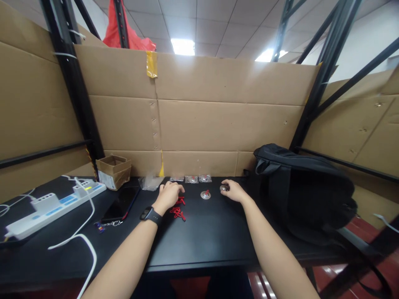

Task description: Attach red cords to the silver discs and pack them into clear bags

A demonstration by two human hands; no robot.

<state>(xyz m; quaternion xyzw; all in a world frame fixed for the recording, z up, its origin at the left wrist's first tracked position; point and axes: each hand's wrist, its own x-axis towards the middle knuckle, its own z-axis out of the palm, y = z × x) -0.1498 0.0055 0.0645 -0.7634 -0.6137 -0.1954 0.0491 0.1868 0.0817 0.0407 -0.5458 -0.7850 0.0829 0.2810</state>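
My left hand (170, 194), wearing a dark watch, is bent palm-down just above several red cord-like pieces (178, 213) on the black table. Its fingers are curved and apart, and I see nothing held in them. Over to the right, my right hand (234, 191) has its fingertips closed on a small round shiny disc (223, 188), partly hidden by the fingers. Between the hands lies a clear round disc (205, 195) with a red piece on its middle. Behind them is a row of small clear packets (191, 179) with red bits inside.
A black backpack (305, 191) stands on the right. Towards the left are a phone (121, 204) with a keychain, a crumpled plastic bag (151, 182), a small cardboard box (114, 171) and a white power strip (56, 210) with cables. Cardboard walls (199, 124) enclose the table.
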